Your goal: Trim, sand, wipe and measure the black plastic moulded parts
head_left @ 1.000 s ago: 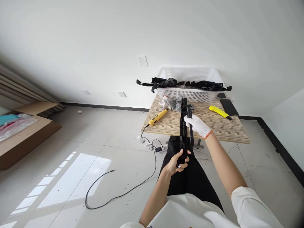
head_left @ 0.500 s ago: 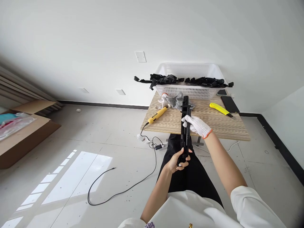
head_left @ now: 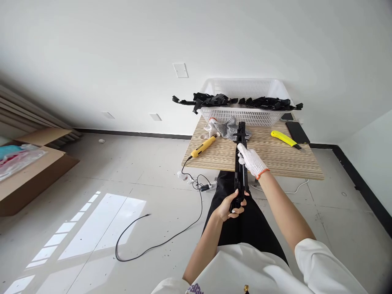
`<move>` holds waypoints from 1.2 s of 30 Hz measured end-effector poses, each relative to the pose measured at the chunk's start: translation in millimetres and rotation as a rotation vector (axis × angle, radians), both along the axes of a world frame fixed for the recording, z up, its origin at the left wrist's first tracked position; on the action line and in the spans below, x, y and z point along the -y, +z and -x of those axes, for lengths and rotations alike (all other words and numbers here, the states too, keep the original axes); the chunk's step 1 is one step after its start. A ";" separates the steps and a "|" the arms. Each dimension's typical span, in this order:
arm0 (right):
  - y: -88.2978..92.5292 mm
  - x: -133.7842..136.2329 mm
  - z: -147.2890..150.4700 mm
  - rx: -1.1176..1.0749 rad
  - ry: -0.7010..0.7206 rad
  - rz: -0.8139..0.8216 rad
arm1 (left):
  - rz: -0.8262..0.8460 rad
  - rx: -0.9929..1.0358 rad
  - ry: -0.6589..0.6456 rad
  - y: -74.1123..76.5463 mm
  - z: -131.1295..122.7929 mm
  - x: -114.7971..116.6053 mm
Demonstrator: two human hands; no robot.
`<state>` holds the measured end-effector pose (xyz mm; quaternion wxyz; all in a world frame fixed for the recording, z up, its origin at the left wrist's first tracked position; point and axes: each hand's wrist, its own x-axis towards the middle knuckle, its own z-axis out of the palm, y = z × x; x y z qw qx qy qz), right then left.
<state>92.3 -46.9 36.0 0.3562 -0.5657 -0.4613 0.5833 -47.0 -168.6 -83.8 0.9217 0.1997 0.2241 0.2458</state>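
A long black plastic part (head_left: 240, 175) stands lengthwise over my lap and the table's front edge. My bare left hand (head_left: 230, 206) is wrapped round its lower end. Higher up, my right hand (head_left: 250, 159), in a white knit glove with an orange cuff, is closed on the part's upper half; some of its fingers are hidden. Beyond the part's top end lies a grey glove (head_left: 227, 129), beside a white glove (head_left: 211, 127). A yellow corded tool (head_left: 203, 147) rests left of the part, and a yellow utility knife (head_left: 284, 138) lies to the right.
The wooden table (head_left: 275, 163) bears a white basket (head_left: 245, 116) with black plastic strips (head_left: 214, 100) across it. A dark flat device (head_left: 297, 132) is at the right. Black cable (head_left: 171, 240) runs over the floor; an open carton (head_left: 33, 175) stands far left.
My right hand has moved slightly up and to the right along the black part. The part's top has shifted a little right. My left hand keeps its hold.
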 end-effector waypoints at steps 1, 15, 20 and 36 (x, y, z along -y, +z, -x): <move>-1.3 0.6 0.2 0.018 -0.017 -0.016 | -0.004 -0.003 0.001 0.3 0.0 0.0; -8.3 3.3 2.5 0.001 -0.136 -0.084 | 0.022 0.033 -0.017 2.9 -1.0 -0.1; -8.4 4.2 0.4 0.038 -0.126 -0.088 | 0.017 0.022 -0.017 2.2 -1.0 -0.1; -2.8 5.9 1.6 -0.076 -0.092 -0.118 | 0.018 0.032 -0.004 -2.4 0.3 -0.7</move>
